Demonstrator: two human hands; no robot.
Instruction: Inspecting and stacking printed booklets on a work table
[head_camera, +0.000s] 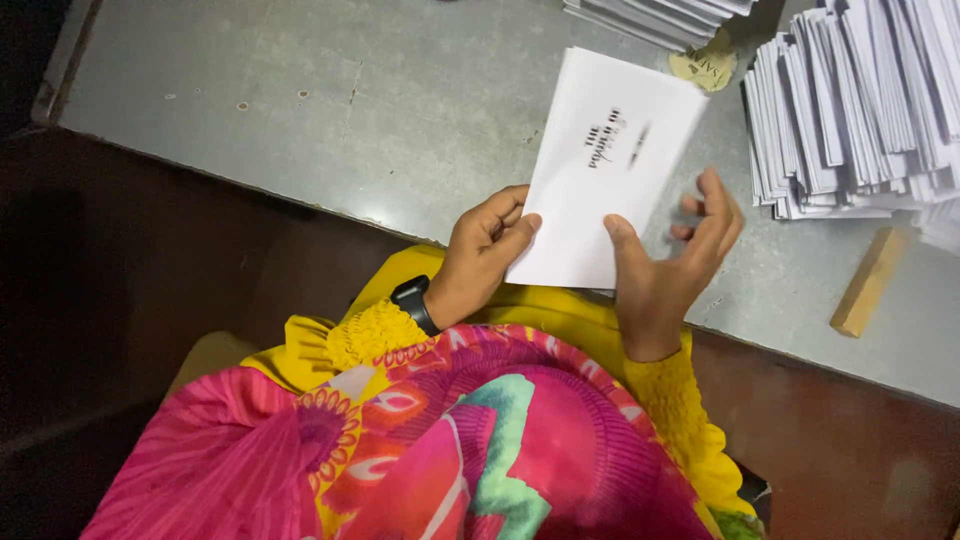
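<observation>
A white folded paper sheet (610, 165) with a small dark print on it lies tilted over the near edge of the grey metal table (350, 110). My left hand (483, 255) pinches its lower left corner between thumb and fingers. My right hand (672, 262) is at the sheet's lower right edge, thumb on the paper, fingers spread and slightly blurred. A black watch (413, 302) sits on my left wrist. Yellow sleeves and pink patterned cloth fill the bottom of the view.
Several stacks of white folded sheets (860, 110) stand at the right of the table, another stack (660, 15) at the top. A small wooden block (870, 282) lies at the right near the table edge. A torn yellowish scrap (705, 68) sits between the stacks.
</observation>
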